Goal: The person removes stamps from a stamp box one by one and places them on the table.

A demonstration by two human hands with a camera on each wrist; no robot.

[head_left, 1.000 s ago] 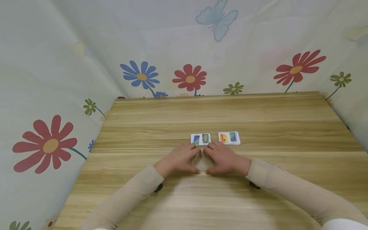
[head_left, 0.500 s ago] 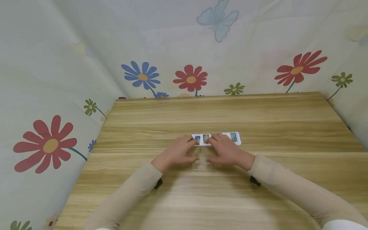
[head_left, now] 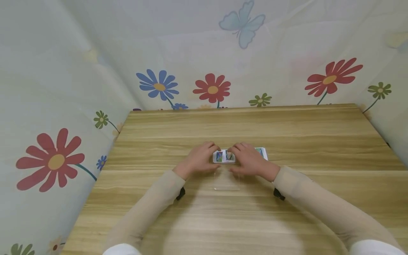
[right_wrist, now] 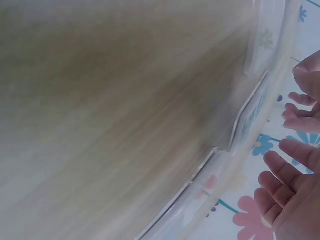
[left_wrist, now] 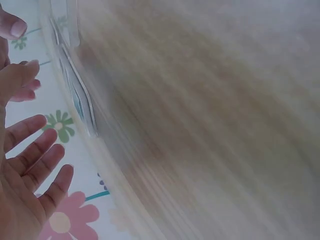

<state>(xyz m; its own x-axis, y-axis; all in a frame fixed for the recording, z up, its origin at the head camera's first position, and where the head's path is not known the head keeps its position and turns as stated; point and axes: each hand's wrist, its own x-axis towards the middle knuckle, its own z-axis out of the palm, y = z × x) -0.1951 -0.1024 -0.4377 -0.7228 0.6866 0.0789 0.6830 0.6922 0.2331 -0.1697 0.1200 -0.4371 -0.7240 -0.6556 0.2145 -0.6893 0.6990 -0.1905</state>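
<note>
A small stack of picture cards (head_left: 224,157) lies face up on the table, framed by both hands. At its left side is my left hand (head_left: 197,158), fingers bent loosely. My right hand (head_left: 250,160) mirrors it on the other side, covering part of a second card stack (head_left: 262,152). Both wrist views show the left-hand fingers (left_wrist: 42,160) and right-hand fingers (right_wrist: 280,187) spread and relaxed, raised above the cards, gripping nothing. Just nearer the body lies a flat, clear plastic case (head_left: 226,182), below the thumbs in the head view.
The wood-grain table (head_left: 242,124) extends around the cards. Behind it and to the left hangs a pale cloth (head_left: 178,46) printed with flowers and a butterfly.
Both hands have moved forward from around the clear case to the left card stack. The case stays put and shows more fully. The right hand now covers much of the second stack.
</note>
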